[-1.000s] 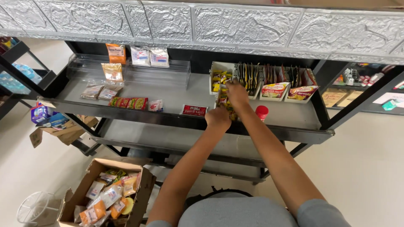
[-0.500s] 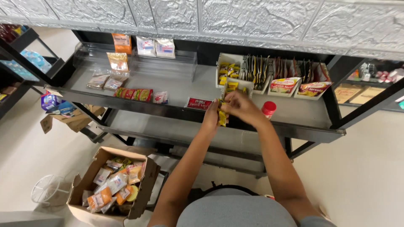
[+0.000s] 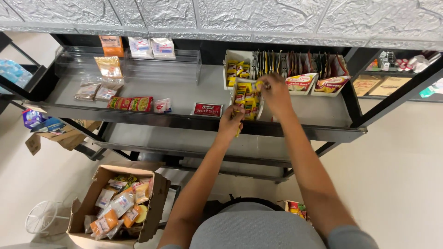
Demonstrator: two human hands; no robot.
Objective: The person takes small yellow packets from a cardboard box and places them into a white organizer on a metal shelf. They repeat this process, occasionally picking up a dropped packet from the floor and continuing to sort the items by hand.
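Observation:
My left hand (image 3: 230, 122) is at the front edge of the grey shelf (image 3: 184, 94), closed on a small bundle of yellow sachets (image 3: 238, 132). My right hand (image 3: 277, 94) reaches further back and pinches one yellow sachet (image 3: 258, 85) over a narrow white tray (image 3: 260, 108). That tray is filled with yellow sachets (image 3: 244, 99) of the same kind. Behind it stands a second white tray (image 3: 226, 60), which also holds yellow sachets.
A red sauce packet (image 3: 207, 109), red-and-yellow packets (image 3: 130, 103) and clear bags (image 3: 97, 91) lie on the shelf's left part. Spread pouches (image 3: 300, 83) lean at the back right. An open cardboard box (image 3: 159, 193) of mixed packets sits on the floor, lower left.
Both hands were together on the yellow bundle at the shelf front. My right hand has moved back to the white tray with one sachet, while my left stays at the front edge.

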